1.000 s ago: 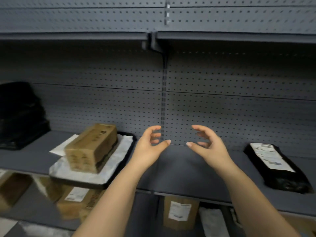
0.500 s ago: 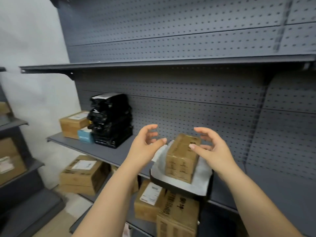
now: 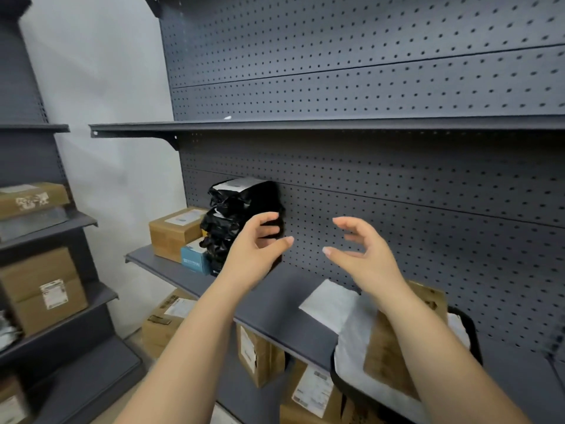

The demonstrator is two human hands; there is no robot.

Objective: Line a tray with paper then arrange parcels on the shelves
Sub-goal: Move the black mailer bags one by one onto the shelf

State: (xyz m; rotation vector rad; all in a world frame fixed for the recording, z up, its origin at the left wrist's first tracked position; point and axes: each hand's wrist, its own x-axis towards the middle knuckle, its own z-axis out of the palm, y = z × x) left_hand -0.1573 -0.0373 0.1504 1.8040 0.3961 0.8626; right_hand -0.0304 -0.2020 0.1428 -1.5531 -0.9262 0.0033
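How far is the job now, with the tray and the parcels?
Done: the tray on the shelf is lined with paper and holds one box. In hand: nothing; the left hand and right hand are open, raised near the black bags. Left: probably arranging more parcels, since much of this shelf is still bare.

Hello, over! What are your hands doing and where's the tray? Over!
Left hand open, right hand open, both empty, raised before the shelf. Tray paper-lined, box on it, under right arm. Nothing in the way.
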